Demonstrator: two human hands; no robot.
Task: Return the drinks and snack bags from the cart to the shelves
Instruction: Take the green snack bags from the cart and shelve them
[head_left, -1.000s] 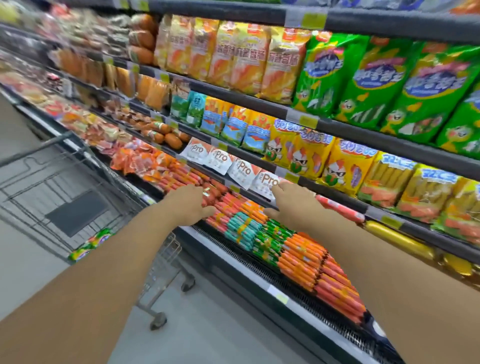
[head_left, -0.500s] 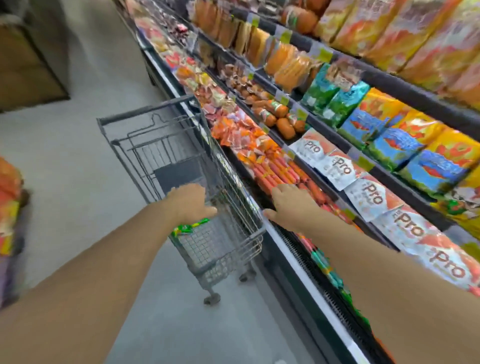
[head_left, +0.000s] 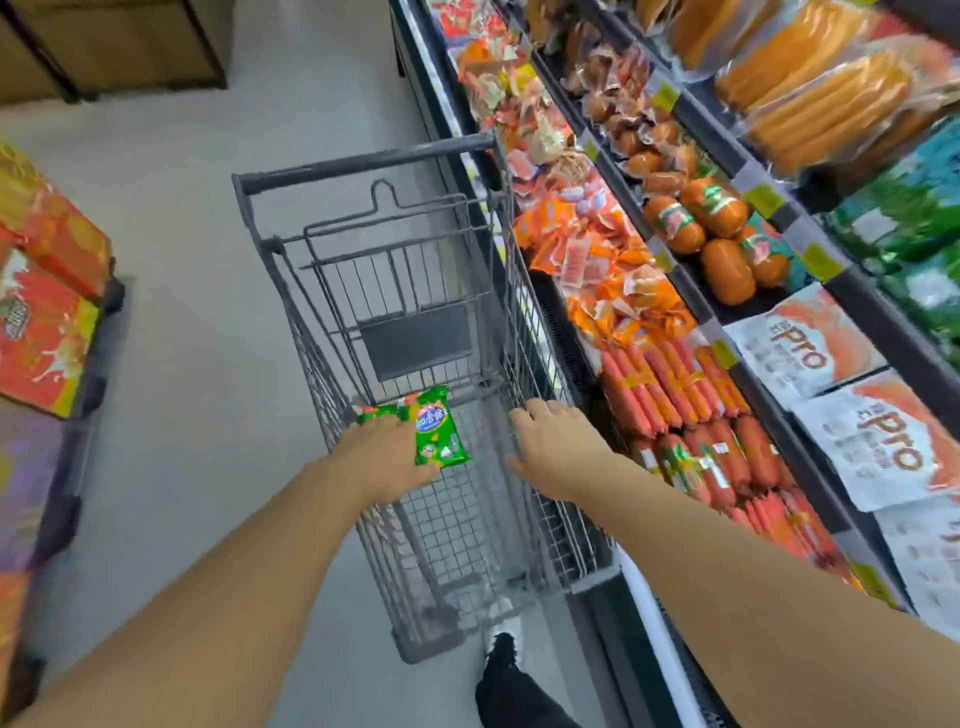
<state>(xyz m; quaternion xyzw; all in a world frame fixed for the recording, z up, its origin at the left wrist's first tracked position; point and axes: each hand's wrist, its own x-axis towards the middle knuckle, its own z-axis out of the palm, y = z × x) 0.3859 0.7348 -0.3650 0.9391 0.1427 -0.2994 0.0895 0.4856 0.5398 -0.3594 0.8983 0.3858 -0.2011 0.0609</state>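
Hands (head_left: 387, 457) newly over cart (head_left: 363, 166), bag (head_left: 436, 431) inside

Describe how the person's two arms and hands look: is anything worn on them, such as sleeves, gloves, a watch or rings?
Both forearms are bare along all of their visible length; no sleeve edge shows. The left hand and the right hand wear no gloves. No watch, bracelet or ring shows on either wrist or on the fingers that are in view. No markings show on them either.
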